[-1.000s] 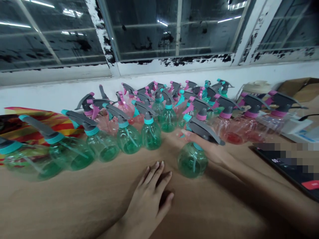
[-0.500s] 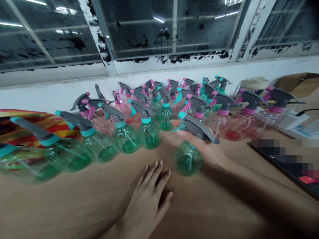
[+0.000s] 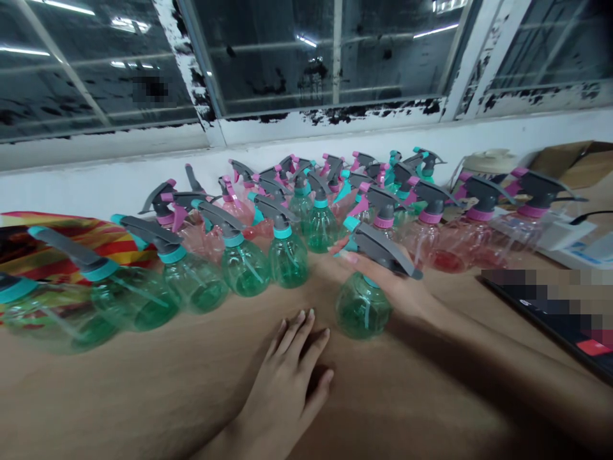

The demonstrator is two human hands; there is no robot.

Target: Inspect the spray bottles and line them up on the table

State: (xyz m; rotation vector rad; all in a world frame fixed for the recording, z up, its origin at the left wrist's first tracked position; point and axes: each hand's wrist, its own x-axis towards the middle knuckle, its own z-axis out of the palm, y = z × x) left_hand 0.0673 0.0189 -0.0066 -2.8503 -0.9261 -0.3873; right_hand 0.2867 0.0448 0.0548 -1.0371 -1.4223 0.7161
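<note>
My right hand (image 3: 393,281) is closed round the neck of a green spray bottle (image 3: 361,310), just under its grey and teal trigger head. The bottle stands upright on the wooden table (image 3: 201,390), some green liquid in its base. My left hand (image 3: 290,367) lies on the tabletop left of that bottle, fingers stretched out and nothing in them. Farther left runs a row of similar green spray bottles, the closest being a teal-collared bottle (image 3: 288,262). Behind my right hand stand pink spray bottles (image 3: 424,239) with pink collars.
More green and pink spray bottles crowd the back toward the white wall (image 3: 115,166). A red and yellow cloth (image 3: 110,239) lies at the left. On the right are a dark flat device (image 3: 517,300), a white box (image 3: 569,246) and an open cardboard box (image 3: 575,163).
The view has shifted very slightly. Both hands and the held spray bottle stay in practically the same place.
</note>
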